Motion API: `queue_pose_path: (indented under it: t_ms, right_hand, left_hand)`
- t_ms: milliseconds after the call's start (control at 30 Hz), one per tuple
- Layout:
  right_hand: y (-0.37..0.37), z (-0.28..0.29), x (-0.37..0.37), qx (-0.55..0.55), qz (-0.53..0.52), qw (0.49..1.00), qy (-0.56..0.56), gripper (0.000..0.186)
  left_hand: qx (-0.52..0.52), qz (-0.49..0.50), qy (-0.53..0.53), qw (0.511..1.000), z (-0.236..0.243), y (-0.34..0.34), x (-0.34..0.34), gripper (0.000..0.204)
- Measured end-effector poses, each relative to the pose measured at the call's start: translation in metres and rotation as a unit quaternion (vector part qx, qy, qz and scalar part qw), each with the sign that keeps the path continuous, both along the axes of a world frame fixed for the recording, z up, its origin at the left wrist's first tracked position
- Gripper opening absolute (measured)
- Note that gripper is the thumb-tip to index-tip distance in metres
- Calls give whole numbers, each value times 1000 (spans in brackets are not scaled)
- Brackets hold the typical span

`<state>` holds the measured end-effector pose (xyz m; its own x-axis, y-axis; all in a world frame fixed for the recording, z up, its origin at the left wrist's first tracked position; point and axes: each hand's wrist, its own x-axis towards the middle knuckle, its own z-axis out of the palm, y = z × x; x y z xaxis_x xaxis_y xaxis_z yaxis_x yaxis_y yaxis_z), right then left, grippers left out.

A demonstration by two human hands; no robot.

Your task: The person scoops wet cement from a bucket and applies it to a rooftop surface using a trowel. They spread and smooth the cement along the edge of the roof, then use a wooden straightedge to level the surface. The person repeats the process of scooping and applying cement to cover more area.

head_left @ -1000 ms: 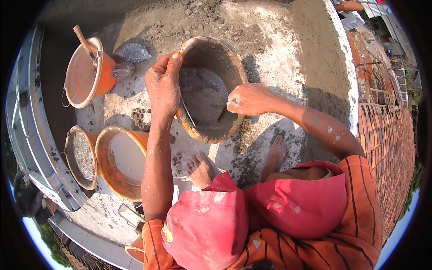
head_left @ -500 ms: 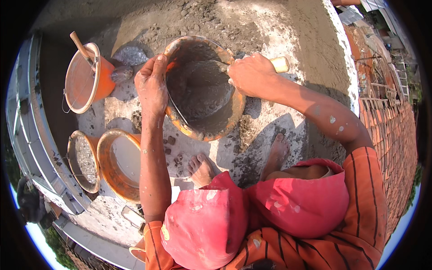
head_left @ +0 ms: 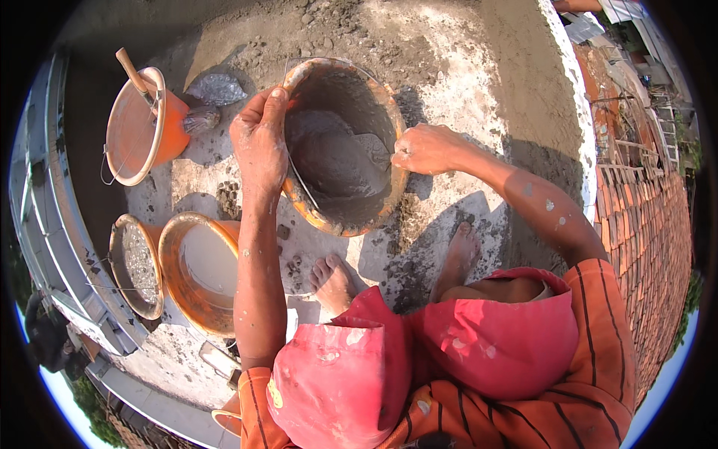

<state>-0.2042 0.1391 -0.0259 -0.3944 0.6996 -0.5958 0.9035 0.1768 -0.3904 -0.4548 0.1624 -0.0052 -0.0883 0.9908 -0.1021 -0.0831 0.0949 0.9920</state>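
A worn orange bucket [head_left: 385, 112] holding grey wet mortar [head_left: 336, 161] stands tilted on the rough concrete in front of me. My left hand [head_left: 258, 142] grips its left rim, thumb near the top edge. My right hand [head_left: 426, 148] clasps the right rim. The thin wire bail [head_left: 303, 183] hangs down inside the bucket by my left hand. My bare feet [head_left: 333, 280] rest just below the bucket, with my red-clad knees beneath them.
An orange bucket with a wooden stick [head_left: 142, 127] stands at the upper left, with a grey lump [head_left: 217, 88] beside it. Two more orange buckets [head_left: 202, 269] sit at the left, next to a metal rail [head_left: 52, 247]. A tiled roof [head_left: 643, 224] drops away on the right.
My right hand came out of the bucket and settled on its right rim. My left hand slid along the left rim, and the bucket turned and tipped its mouth more toward me.
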Motion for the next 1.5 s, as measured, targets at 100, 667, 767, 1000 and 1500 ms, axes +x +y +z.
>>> queue_pose_path:
  t_ms: [100, 667, 767, 1000, 1500]
  right_hand:
    - [-15, -14, 16, -2, -33, 995, 97, 36]
    - [-65, 21, 18, 162, -119, 977, 73, 35]
    - [-65, 25, 16, 159, -147, 972, 90, 26]
    - [-52, 28, 22, 161, -132, 972, 110, 29]
    - [110, -28, 196, -78, -366, 750, 545, 29]
  left_hand:
    - [0, 0, -18, 1000, -5, 3, -13, 30]
    - [-19, -9, -83, 996, -16, 10, -39, 27]
    - [-16, -7, -81, 997, -15, 10, -41, 28]
    - [-26, -7, -88, 996, -11, 5, -41, 28]
    - [-83, -1, -69, 994, -12, 16, -50, 35]
